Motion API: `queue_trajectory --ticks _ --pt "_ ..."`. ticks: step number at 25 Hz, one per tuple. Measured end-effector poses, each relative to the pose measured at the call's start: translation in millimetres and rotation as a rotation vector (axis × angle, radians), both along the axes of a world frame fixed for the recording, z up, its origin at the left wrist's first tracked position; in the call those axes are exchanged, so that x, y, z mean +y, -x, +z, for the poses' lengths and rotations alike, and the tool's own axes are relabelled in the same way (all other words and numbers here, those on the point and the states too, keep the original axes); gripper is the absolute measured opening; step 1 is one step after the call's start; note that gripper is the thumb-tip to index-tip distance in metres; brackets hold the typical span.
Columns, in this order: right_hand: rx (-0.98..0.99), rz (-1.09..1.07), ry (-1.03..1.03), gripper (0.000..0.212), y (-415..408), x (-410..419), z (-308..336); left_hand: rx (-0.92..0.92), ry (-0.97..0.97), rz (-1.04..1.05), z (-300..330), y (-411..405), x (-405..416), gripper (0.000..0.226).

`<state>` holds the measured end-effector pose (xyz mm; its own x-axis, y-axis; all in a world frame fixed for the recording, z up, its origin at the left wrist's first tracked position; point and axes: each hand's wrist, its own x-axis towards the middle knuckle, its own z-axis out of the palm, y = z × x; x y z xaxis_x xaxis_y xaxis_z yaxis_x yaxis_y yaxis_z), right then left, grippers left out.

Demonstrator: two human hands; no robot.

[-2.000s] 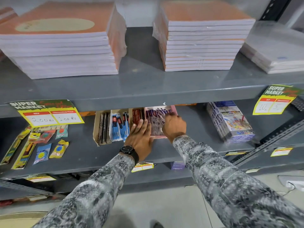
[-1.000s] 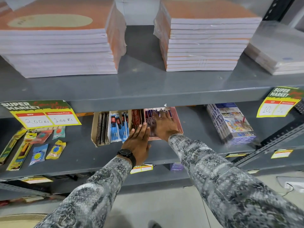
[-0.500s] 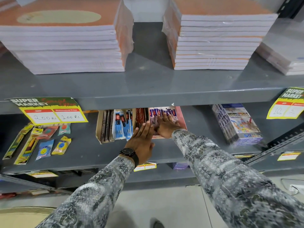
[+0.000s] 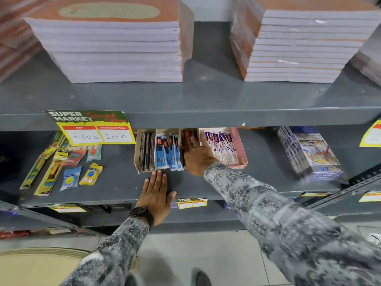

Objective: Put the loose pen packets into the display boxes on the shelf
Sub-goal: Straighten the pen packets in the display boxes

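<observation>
Left hand (image 4: 156, 193) lies flat on the grey shelf (image 4: 115, 186), palm down, fingers spread and holding nothing, fingertips just short of the cardboard display box (image 4: 137, 151). A little deeper in, the right hand (image 4: 199, 155) reaches between the boxes, fingers loosely extended against the dark red packets (image 4: 188, 139); whether it actually grips one I cannot tell, the fingertips are hidden. The blue pen packets (image 4: 167, 153) stand on edge in the cardboard box, their lower ends poking past its front lip. To the right, the pink display box (image 4: 239, 147) holds a row of purple-and-white packets (image 4: 222, 149), leaning slightly.

Looks like a tidying-in step. The good play here: brace the cardboard box with that flat left hand so it can't slide back, then press the red packets in upright and square, without knocking the pink box's leaning row.
</observation>
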<state>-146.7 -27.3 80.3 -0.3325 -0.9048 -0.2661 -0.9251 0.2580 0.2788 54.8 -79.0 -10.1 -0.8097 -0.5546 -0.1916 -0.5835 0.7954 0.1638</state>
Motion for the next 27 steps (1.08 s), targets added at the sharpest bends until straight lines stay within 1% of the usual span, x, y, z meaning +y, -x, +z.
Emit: queue_trajectory --ticks 2,3,5,7,9,10,11,12,14,15,16,18,20,21,23,27 --pt "0.025 0.023 -0.059 0.053 -4.3 -4.7 -1.0 -0.001 -0.003 -0.009 -1.3 -1.1 -1.4 0.075" --pt "0.026 0.014 -0.039 0.052 -5.8 -5.3 -0.8 -0.003 -0.004 -0.009 -1.3 -2.0 -1.7 0.074" --pt "0.026 -0.009 0.042 0.057 -7.2 -4.9 0.0 -0.002 -0.004 -0.009 -0.7 -1.8 -2.0 0.074" --pt "-0.011 0.013 0.050 0.045 -8.1 -3.7 0.4 0.007 -0.007 -0.007 -0.5 -0.8 -1.6 0.074" --pt "-0.107 -0.005 0.055 0.031 -7.1 -1.8 2.0 0.019 -0.025 -0.018 1.0 -2.1 -3.7 0.074" --pt "-0.172 -0.032 0.110 0.028 -4.8 -2.1 4.2 0.029 -0.034 -0.028 2.0 -3.5 -5.7 0.073" --pt "-0.218 -0.061 0.207 0.029 -3.5 -2.4 7.0 0.039 -0.037 -0.035 3.1 -6.6 -8.0 0.073" --pt "-0.226 -0.073 0.327 0.035 -4.8 -3.3 9.7 0.046 -0.033 -0.036 4.4 -11.5 -10.5 0.073" --pt "-0.157 -0.019 0.552 0.052 -17.9 -5.5 12.9 0.050 -0.007 -0.019 5.0 -22.2 -13.6 0.072" --pt "-0.135 0.051 0.594 0.055 -28.6 -6.6 11.2 0.043 -0.001 -0.013 5.9 -26.6 -15.1 0.072" --pt "-0.132 0.128 0.563 0.052 -41.4 -6.5 5.4 0.034 -0.007 -0.015 6.6 -29.0 -15.2 0.072" --pt "-0.089 0.200 0.384 0.041 -66.6 -5.4 -9.0 0.027 0.001 -0.028 8.1 -29.8 -15.2 0.072" --pt "-0.031 0.169 0.221 0.045 -80.5 -6.7 -18.6 0.024 -0.016 -0.027 9.1 -29.1 -15.5 0.073" --pt "0.008 0.155 0.166 0.049 -83.8 -9.8 -22.3 0.027 -0.018 -0.030 8.9 -28.7 -16.0 0.073" --pt "0.064 0.122 0.090 0.050 -89.6 -16.3 -21.1 0.017 -0.024 -0.038 9.5 -29.4 -18.3 0.074" --pt "0.036 0.074 -0.030 0.048 -86.3 -28.5 -15.4 -0.037 -0.032 -0.047 11.8 -28.4 -19.3 0.074"
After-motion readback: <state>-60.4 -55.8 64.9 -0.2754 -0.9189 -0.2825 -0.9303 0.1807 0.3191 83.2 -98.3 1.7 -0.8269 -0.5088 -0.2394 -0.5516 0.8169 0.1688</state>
